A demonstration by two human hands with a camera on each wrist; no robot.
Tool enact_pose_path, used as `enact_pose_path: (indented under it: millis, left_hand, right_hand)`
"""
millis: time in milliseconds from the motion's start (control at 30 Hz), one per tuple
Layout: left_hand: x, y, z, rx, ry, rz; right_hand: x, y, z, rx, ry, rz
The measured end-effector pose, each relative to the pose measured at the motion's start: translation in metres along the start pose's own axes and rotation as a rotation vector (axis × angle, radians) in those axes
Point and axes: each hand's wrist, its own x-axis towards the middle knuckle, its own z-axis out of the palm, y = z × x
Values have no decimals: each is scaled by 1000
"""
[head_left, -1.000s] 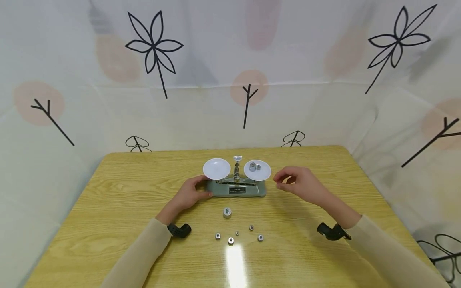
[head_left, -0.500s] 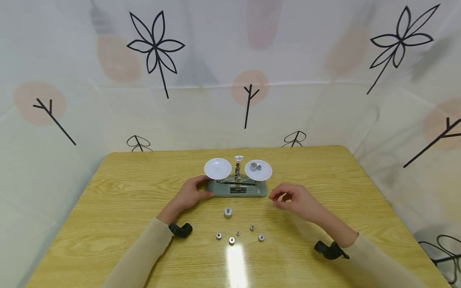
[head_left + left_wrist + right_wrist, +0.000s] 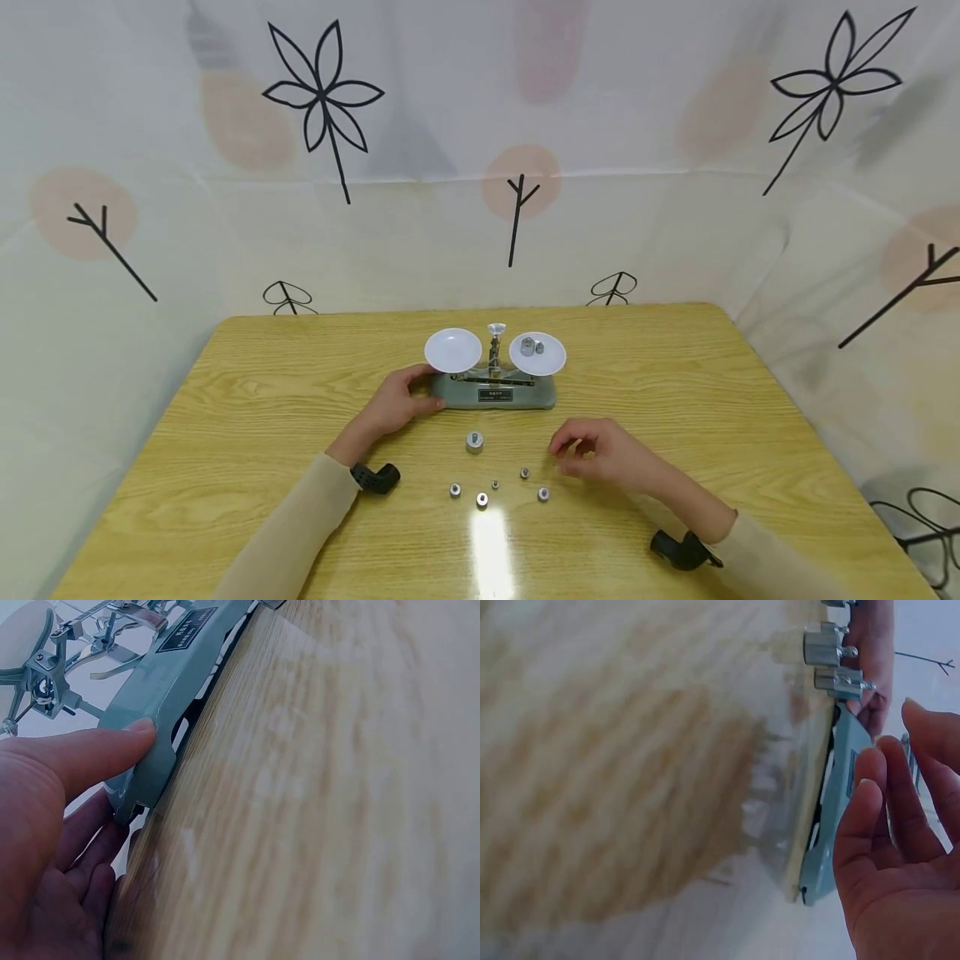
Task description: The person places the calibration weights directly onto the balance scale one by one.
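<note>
A pan balance with a grey-green base (image 3: 461, 398) stands on the wooden table. My left hand (image 3: 393, 404) grips the left end of the base; the left wrist view shows the thumb (image 3: 112, 754) on its front and the fingers around the far side. The left pan (image 3: 453, 350) is bare, while the right pan (image 3: 552, 360) carries a larger weight (image 3: 527, 346) and a smaller weight (image 3: 539, 348). My right hand (image 3: 603, 454), fingers loosely curled and holding nothing, hovers to the right of a small weight (image 3: 524, 473).
In front of the balance stands a large metal weight (image 3: 475, 442). Several small weights lie nearer me, among them one at the left (image 3: 455, 491), one in front (image 3: 482, 500) and one at the right (image 3: 543, 494). A patterned cloth (image 3: 420, 242) hangs behind the table.
My right hand has come down from beside the right pan towards the small weights on the table. My left hand has stayed on the balance's base.
</note>
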Motion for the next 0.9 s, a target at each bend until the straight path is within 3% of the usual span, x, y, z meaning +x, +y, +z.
enact_pose_path:
  millis: [167,567,900]
  left_hand:
    - [0,0,0,-2,1,8]
    - [0,-3,0,-15,1,25]
    - [0,-2,1,-7,5,20]
  right_hand:
    - [-2,0,7,19,-64,30]
    - [-1,-2,16,50,-177,7]
    - [0,-4,20,11,-215,-37]
